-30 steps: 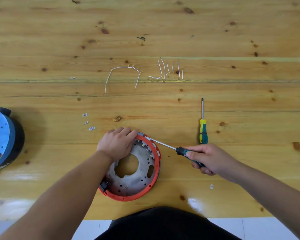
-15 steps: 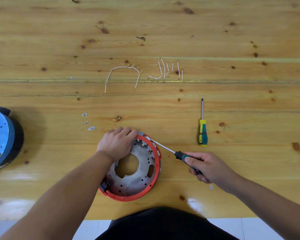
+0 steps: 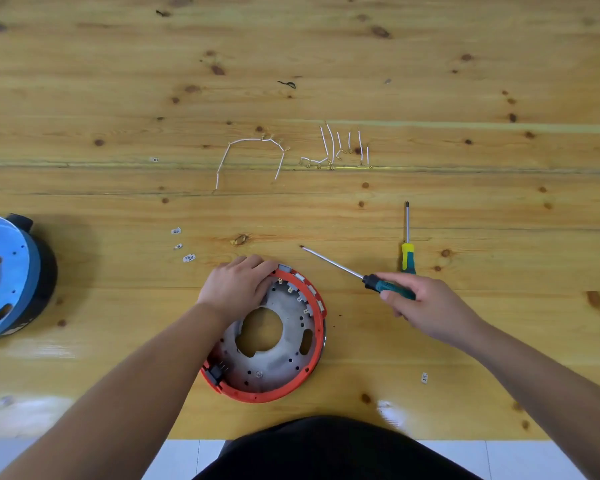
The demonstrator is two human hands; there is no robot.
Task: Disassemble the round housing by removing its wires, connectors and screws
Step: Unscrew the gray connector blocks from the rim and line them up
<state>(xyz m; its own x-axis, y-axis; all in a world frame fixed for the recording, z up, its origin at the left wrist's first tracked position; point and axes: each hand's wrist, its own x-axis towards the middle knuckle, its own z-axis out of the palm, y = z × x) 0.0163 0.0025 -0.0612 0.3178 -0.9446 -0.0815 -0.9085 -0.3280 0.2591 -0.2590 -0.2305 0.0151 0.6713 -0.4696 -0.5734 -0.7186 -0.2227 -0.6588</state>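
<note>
Bare desk (image 3: 499,237) lies right of the spare screwdriver (image 3: 408,251). Left of the housing (image 3: 274,344), small connectors (image 3: 189,258) and a blue housing (image 3: 4,275) obstruct.

light: bright, even, diffuse | glare: white sheen on the varnished table (image 3: 465,81) below the right hand (image 3: 426,308) and far left of the left hand (image 3: 238,289) | shadows: soft, right of the blue housing (image 3: 4,275) | focus: sharp, no blur | distortion: wide-angle bowing at edges
</note>
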